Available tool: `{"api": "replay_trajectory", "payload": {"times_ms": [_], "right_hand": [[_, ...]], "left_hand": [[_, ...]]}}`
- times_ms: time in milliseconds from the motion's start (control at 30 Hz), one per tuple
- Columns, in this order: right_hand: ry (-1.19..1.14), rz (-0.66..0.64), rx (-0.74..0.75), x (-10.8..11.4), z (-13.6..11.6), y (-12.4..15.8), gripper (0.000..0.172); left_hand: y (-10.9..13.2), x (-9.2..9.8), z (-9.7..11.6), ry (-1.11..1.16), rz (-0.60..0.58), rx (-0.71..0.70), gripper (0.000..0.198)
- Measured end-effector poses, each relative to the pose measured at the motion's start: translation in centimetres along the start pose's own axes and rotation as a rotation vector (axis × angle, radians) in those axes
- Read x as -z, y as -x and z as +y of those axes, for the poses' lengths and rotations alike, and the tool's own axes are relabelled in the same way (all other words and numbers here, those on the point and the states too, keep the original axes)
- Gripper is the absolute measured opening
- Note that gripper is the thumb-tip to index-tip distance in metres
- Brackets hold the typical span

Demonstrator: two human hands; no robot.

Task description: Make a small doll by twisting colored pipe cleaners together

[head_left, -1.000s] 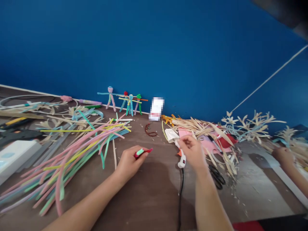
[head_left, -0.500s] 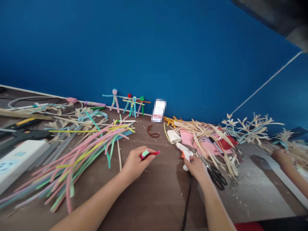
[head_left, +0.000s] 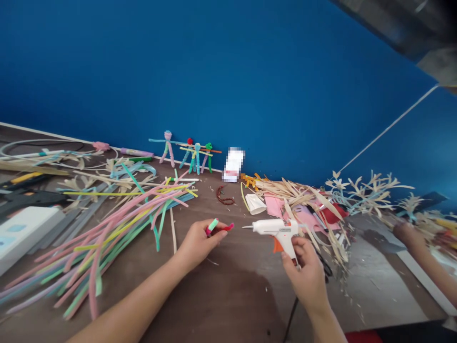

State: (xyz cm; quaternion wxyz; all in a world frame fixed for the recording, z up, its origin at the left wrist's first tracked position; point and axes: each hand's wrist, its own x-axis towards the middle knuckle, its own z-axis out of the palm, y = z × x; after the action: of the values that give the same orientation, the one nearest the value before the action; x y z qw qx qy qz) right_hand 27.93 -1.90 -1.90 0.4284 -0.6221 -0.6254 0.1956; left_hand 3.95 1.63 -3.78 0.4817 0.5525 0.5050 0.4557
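My right hand [head_left: 307,267] is wrapped round the grip of a white glue gun [head_left: 273,226] with an orange trigger. Its metal nozzle points left, a short way from my left hand [head_left: 200,245]. Between the fingers of that hand is a small pipe cleaner piece [head_left: 228,227], red at the tip, with a mint green and magenta end sticking up; my fingers hide its middle. A dark cord runs down from the glue gun. To the left lies a loose bundle of pastel pipe cleaners [head_left: 117,228].
Several pipe cleaner figures [head_left: 197,157] lean on the blue wall beside a blurred white card [head_left: 233,164]. A bead bracelet [head_left: 224,196] lies ahead. Dried husk strips [head_left: 285,190] and scissors [head_left: 325,267] are right, a power strip [head_left: 24,233] left. Another person's hand [head_left: 407,234] is far right.
My right hand has raised the glue gun off the table and turned it so the nozzle points left toward my left hand. My left hand stays nearly in place with its pipe cleaner piece.
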Motion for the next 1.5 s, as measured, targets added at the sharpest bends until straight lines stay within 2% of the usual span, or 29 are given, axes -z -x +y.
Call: {"api": "replay_trajectory", "payload": {"times_ms": [167, 467, 600, 867, 1133, 1333, 1500], "right_hand": [[0.134, -0.002, 0.12, -1.2, -0.9, 0.4, 0.02], [0.229, -0.001, 0.13, -1.8, -0.6, 0.4, 0.024], [0.265, -0.007, 0.151, -1.7, -0.5, 0.4, 0.024], [0.284, -0.044, 0.177, -1.2, -0.3, 0.6, 0.023], [0.287, 0.084, 0.244, -1.3, -0.4, 0.6, 0.023], [0.324, 0.043, 0.264, -1.4, -0.4, 0.6, 0.023], [0.325, 0.068, 0.272, -1.3, -0.1, 0.6, 0.023]], "left_hand": [[0.0, 0.1, 0.1, -0.055, 0.01, -0.038, 0.024], [-0.1, -0.2, -0.5, -0.013, -0.031, -0.003, 0.024], [-0.2, -0.4, -1.1, 0.066, -0.041, 0.034, 0.026], [-0.3, -0.4, -1.3, 0.086, -0.029, 0.049, 0.03], [-0.3, -0.4, -1.4, 0.048, -0.038, 0.061, 0.029], [-0.2, -0.4, -1.2, 0.053, -0.04, 0.063, 0.029], [-0.3, -0.5, -1.1, 0.032, -0.041, 0.068, 0.028]]}}
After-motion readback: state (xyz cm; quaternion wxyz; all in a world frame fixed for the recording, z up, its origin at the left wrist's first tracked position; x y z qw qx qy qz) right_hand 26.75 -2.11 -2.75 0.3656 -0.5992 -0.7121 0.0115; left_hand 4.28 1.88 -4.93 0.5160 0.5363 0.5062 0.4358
